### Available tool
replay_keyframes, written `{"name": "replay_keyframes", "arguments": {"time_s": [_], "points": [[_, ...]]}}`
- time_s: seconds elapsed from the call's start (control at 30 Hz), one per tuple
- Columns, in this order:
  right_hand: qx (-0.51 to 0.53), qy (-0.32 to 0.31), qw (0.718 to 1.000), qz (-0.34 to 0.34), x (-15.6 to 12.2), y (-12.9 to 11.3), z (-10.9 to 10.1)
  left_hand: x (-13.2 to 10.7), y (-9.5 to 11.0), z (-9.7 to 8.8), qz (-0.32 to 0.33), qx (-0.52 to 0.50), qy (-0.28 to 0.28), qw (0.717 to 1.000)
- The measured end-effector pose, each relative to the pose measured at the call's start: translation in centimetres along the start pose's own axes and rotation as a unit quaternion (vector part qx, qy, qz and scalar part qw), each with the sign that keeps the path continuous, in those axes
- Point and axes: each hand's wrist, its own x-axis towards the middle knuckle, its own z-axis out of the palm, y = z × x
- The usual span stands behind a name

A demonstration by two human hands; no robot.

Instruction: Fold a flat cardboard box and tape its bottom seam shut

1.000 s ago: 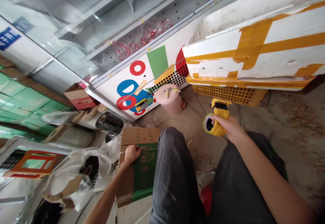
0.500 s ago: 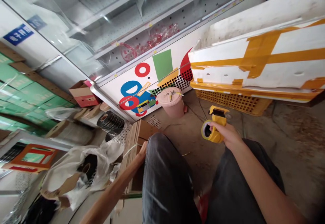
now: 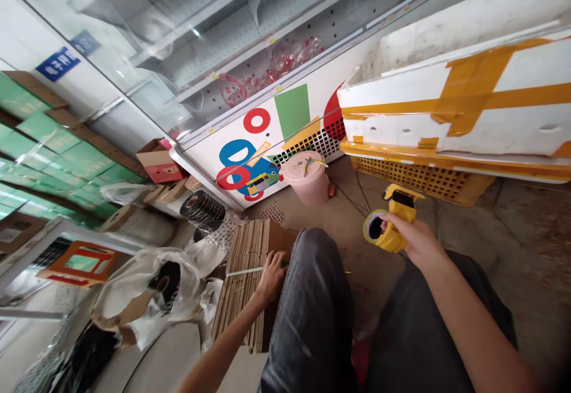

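My left hand (image 3: 272,277) rests on a stack of flattened corrugated cardboard (image 3: 243,286), whose fluted edges face up. A white plastic strap (image 3: 250,271) runs across the stack and into my fingers; whether they grip it is hidden. My right hand (image 3: 408,238) is closed around a yellow packing tape dispenser (image 3: 392,220) with a roll of tape on it, held above the concrete floor. My knees in dark grey trousers (image 3: 312,316) lie between my two hands.
Beyond my right hand stand a pink lidded bucket (image 3: 306,178) and a yellow plastic crate (image 3: 422,180) under a taped white foam box (image 3: 455,107). To the left are a black roll (image 3: 203,210), white plastic bags (image 3: 134,289) and green cartons (image 3: 53,149).
The cardboard stack has turned from its green-printed face to its fluted edges. My left hand has moved onto the stack by the strap. My right hand still holds the dispenser.
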Motion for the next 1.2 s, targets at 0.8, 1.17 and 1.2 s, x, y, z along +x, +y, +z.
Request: {"name": "replay_keyframes", "arguments": {"time_s": [0.8, 1.17, 1.2], "points": [[0.017, 0.012, 1.0, 0.002, -1.4, -0.7, -1.2, -3.7, -10.8, -1.6, -0.209, 0.007, -0.018, 0.978], [0.061, 0.034, 0.997, 0.012, -2.0, -1.1, -2.2, 1.5, -6.3, -3.0, -0.163, 0.041, -0.106, 0.98], [0.067, 0.037, 0.997, 0.012, -2.0, -1.0, -2.3, 1.9, -5.4, -2.9, -0.162, 0.052, -0.104, 0.98]]}}
